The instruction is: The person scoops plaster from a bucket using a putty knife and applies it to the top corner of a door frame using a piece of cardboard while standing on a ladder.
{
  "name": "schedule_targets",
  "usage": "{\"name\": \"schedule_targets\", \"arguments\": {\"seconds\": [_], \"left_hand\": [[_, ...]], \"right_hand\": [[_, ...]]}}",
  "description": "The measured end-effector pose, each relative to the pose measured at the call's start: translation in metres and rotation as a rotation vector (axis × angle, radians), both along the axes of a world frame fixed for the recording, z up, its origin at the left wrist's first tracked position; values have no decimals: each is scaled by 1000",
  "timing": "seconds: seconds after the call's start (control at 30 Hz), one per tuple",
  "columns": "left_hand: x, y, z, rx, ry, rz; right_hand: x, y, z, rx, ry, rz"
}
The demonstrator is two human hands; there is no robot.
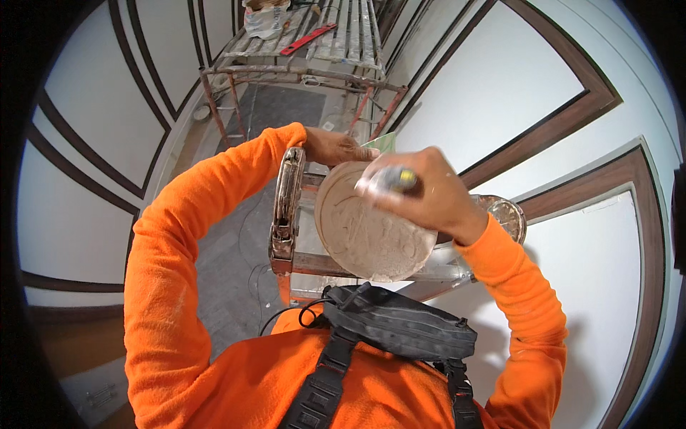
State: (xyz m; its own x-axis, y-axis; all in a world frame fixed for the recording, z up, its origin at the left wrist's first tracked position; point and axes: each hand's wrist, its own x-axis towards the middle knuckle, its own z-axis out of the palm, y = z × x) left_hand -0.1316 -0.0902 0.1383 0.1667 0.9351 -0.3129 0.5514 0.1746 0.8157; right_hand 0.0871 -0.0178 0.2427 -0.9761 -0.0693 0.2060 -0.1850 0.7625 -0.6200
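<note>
The nearest item is a black chest bag (400,325), carried on black straps (318,386) over an orange garment (250,386). Both orange sleeves extend forward around the work area, left and right.

Directly beyond the chest bag is a paint-spattered metal frame (284,207) with horizontal crossbars. A round container (319,207) is located centrally above this frame, between the two forearms; whether the frame bears its weight cannot be determined. Pale beige compound (379,239) shows across the container, its surface scored with curved marks.

The right hand (432,193) is over the right-hand far portion of the container. Its fingers are closed around a hand tool (401,179) with a dark, yellow-tipped handle; motion blur obscures the working end. The left hand (336,146) is at the far rim, with its thumb at a flat green panel (384,143). The container hides part of this hand, so a full grip cannot be confirmed.

Farther out, a grey floor (282,107) leads to a slatted scaffold (343,43). A red straight bar (307,39) and a white bag (266,18) rest on its slats. White walls (86,150) with dark trim flank both sides.
</note>
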Motion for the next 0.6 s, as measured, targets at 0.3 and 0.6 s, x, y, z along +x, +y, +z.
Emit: {"name": "schedule_targets", "arguments": {"seconds": [0.3,0.6], "left_hand": [[0,-5,1,-3,111,42],[1,7,4,22,66,-16]], "right_hand": [[22,-8,31,45,-243,251],[1,-21,8,101,47,274]]}}
